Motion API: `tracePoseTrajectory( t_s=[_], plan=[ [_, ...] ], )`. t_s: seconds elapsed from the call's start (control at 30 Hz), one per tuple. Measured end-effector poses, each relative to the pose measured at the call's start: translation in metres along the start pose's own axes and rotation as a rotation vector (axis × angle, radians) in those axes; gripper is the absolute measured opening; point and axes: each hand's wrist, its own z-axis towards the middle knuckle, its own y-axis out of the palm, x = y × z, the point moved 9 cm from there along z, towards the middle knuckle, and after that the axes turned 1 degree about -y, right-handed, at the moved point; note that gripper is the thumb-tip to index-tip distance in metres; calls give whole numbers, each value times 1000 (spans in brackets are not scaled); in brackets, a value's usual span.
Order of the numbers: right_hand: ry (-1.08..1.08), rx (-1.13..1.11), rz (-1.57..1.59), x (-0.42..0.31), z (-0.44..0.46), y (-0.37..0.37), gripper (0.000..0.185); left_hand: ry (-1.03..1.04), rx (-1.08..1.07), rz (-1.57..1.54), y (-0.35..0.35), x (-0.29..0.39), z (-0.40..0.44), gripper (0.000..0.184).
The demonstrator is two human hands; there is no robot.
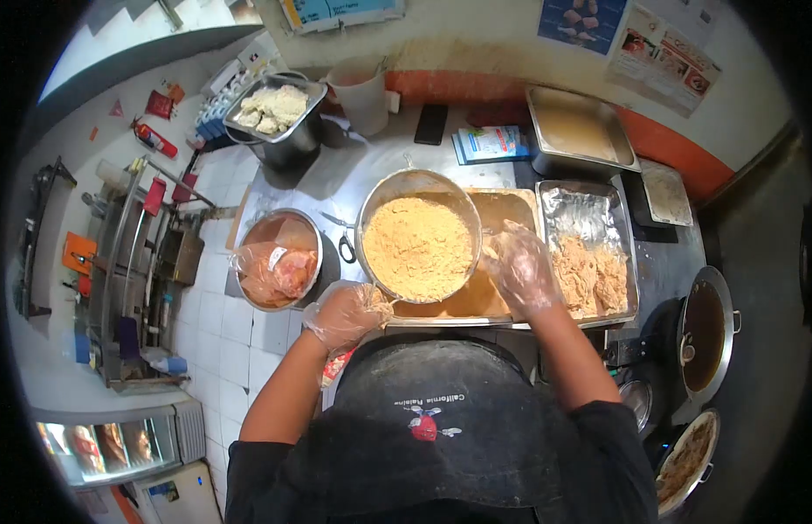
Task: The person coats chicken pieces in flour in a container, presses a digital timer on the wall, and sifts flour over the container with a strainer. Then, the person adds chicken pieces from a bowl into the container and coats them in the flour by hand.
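A round metal sieve [417,237] full of yellowish, crumbly flour is held over a rectangular tray [511,206] with flour in it. My left hand [347,316], in a clear plastic glove, is closed on the sieve's lower left rim. On the sieve's right side, my right hand [521,269], gloved too, has its fingers at the rim, closed round it. To the right, floured pieces [589,278] lie in a second metal tray [583,210]. Left of the sieve stands a metal bowl [278,302] with raw meat [292,271] in a plastic bag.
Scissors [347,249] lie beside the sieve. Behind are a pot [288,150] with a flour-filled pan, a clear bucket [358,98], a phone [431,124], packets [493,143] and a deep tray [581,127]. Large pans [705,336] stand at the right.
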Motion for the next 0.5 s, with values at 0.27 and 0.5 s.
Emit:
tracePoseTrajectory(
  t_s=[0.27, 0.5],
  plan=[
    [873, -151, 1067, -36, -68, 15, 30, 238, 5, -61, 0, 20, 15, 21],
    [1082, 351, 1889, -127, -25, 55, 27, 251, 2, 73, 17, 62, 5, 31]
  ],
)
